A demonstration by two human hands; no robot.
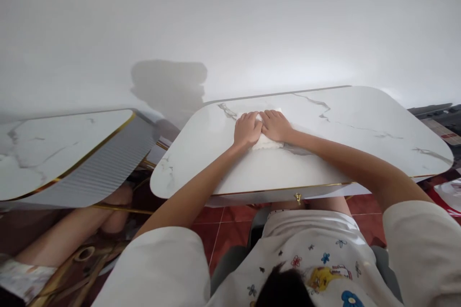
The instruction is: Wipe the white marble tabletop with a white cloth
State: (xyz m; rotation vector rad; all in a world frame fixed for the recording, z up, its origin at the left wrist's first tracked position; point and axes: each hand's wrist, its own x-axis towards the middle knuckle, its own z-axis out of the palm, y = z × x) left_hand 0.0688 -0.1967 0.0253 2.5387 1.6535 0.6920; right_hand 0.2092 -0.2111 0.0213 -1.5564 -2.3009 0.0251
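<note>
A white cloth [268, 143] lies bunched on a white marble-patterned tabletop [345, 129]. My left hand [248, 129] rests on the cloth's left part, its fingers curled and pressed together. Beside it, my right hand [275, 125] presses on the cloth from the right, also with curled fingers. The thumbs of both hands meet or nearly meet over the cloth. Parts of the cloth are hidden beneath the hands.
Behind the table rises a white wall [230, 24]. A second marble-patterned table [65, 148] with gold trim stands at the left, with another person's legs [72, 225] below it. A gold knob [297, 197] sits on the near table's front.
</note>
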